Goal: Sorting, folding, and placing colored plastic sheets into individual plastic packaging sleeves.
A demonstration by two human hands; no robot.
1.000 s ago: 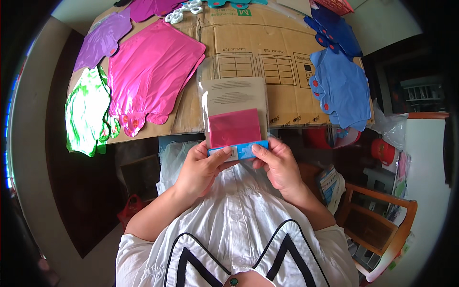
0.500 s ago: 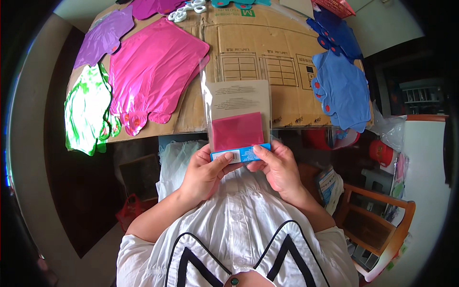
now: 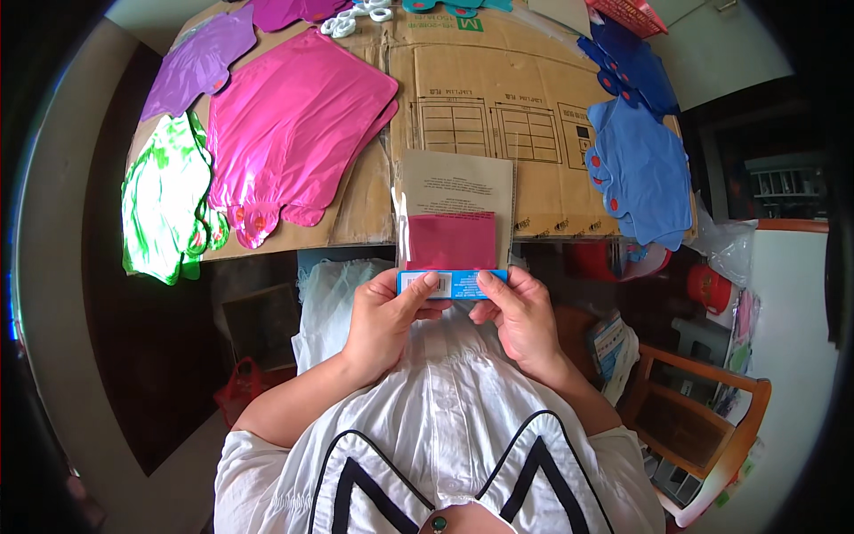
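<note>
Both hands are on the clear flat plastic packet with the blue card header (image 3: 454, 283), held up just in front of the chest, right at the near edge of the flattened brown cardboard sheet (image 3: 498, 116) that covers the surface. Left hand (image 3: 387, 320) has its thumb pressed on the left end of the blue strip, fingers tucked behind, so that grip is closed on the packet. Right hand (image 3: 520, 316) does the same on the right end. Inside the packet I can see a folded magenta piece and a beige printed slip above it.

If I'm steering this, I'd say keep the 2 thumbs level on the header and pinch evenly, so the film doesn't twist or crease.

Around it: a big pink foil balloon (image 3: 294, 125) and a green-and-white foil balloon (image 3: 165, 209) off to the left, and a light blue foil balloon (image 3: 640, 173) on the right, all lying flat.
</note>
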